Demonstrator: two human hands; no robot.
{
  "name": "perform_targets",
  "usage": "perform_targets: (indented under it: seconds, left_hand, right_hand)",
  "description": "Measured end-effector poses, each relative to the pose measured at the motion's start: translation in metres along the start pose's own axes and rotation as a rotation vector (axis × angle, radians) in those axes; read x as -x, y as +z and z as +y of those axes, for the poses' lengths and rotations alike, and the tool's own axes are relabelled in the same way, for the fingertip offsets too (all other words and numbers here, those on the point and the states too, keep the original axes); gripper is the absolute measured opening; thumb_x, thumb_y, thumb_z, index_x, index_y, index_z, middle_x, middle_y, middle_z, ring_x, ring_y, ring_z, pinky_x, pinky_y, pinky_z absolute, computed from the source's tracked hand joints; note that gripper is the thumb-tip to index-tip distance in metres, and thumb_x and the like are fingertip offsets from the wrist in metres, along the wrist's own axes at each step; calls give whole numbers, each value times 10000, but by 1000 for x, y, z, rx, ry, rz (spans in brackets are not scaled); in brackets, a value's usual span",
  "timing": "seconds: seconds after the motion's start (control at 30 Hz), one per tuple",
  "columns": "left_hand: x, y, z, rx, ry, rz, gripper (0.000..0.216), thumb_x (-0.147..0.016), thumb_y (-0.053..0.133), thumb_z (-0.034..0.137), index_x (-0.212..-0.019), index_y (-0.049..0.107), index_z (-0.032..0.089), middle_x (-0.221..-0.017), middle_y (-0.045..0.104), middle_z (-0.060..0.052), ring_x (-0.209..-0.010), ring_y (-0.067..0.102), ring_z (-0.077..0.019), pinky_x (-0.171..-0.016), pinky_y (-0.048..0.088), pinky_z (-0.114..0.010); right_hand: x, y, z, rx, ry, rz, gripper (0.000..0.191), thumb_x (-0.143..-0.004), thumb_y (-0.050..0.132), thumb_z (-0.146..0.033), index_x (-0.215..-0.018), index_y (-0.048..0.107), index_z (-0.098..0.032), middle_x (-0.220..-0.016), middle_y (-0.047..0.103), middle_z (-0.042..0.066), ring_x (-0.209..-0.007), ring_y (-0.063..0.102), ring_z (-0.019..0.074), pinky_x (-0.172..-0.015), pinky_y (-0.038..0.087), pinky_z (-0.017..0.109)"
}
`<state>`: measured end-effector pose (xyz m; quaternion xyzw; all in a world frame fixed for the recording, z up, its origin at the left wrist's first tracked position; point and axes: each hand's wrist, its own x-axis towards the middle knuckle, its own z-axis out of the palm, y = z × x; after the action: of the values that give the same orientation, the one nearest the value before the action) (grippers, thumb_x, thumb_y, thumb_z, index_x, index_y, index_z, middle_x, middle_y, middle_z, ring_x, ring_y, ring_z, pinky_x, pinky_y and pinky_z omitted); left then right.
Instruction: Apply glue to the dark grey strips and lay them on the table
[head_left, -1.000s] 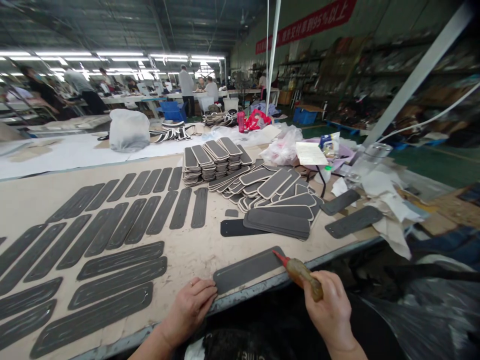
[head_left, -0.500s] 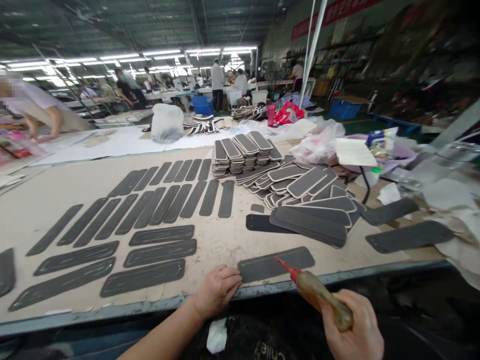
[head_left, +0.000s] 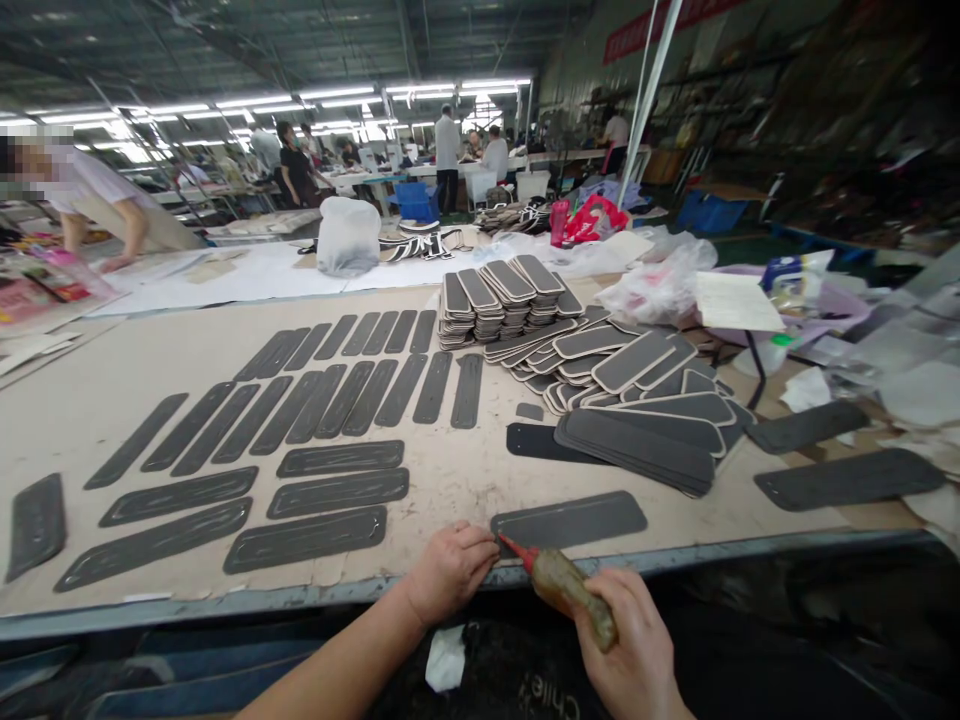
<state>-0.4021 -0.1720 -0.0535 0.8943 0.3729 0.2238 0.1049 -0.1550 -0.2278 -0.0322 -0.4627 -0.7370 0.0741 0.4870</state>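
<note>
My right hand point(head_left: 628, 650) grips a brown glue bottle point(head_left: 570, 592) with a red nozzle, whose tip touches the left end of a dark grey padded strip point(head_left: 571, 518) at the table's near edge. My left hand point(head_left: 451, 570) is curled, its fingertips pressing on that strip's left end. To the left lie rows of similar dark strips point(head_left: 315, 490) spread flat on the table.
A heap and neat stacks of strips point(head_left: 517, 300) sit mid-table, with a pile of dark ones point(head_left: 637, 445) nearer. Plastic bags, papers and a purple tray point(head_left: 750, 300) crowd the right. Other people work at far tables and at the left.
The glue nozzle has travelled leftward along the strip, from its right part to its left end beside my left hand. The camera has shifted left.
</note>
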Motion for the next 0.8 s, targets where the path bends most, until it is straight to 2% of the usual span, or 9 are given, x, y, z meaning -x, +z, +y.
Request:
perform_targets:
  seconds: [0.37, 0.57, 0.8]
  left_hand:
    - [0, 2, -1, 41, -10, 55, 199, -944, 481, 191, -981, 676, 174, -929, 679, -70, -817, 605, -175, -752, 525, -311]
    - [0, 2, -4, 76, 26, 72, 177, -930, 509, 167, -1006, 669, 177, -958, 680, -65, -868, 616, -178, -799, 533, -316]
    - [-4, -1, -2, 66, 62, 87, 199, -947, 467, 176, -969, 665, 176, -935, 675, -67, -830, 624, -169, -756, 545, -294]
  right_hand:
    - [12, -20, -3, 37, 16, 14, 97, -895, 547, -108, -976, 546, -159, -898, 500, 75, -789, 520, 180, -662, 493, 302]
    - [20, -53, 26, 246, 55, 141, 77, -904, 585, -161, -976, 560, -151, -919, 522, 87, -827, 536, 197, -720, 487, 334]
    - [19, -86, 62, 475, 80, 262, 110, -897, 620, -213, -968, 555, -161, -877, 553, 70, -808, 551, 208, -730, 495, 365]
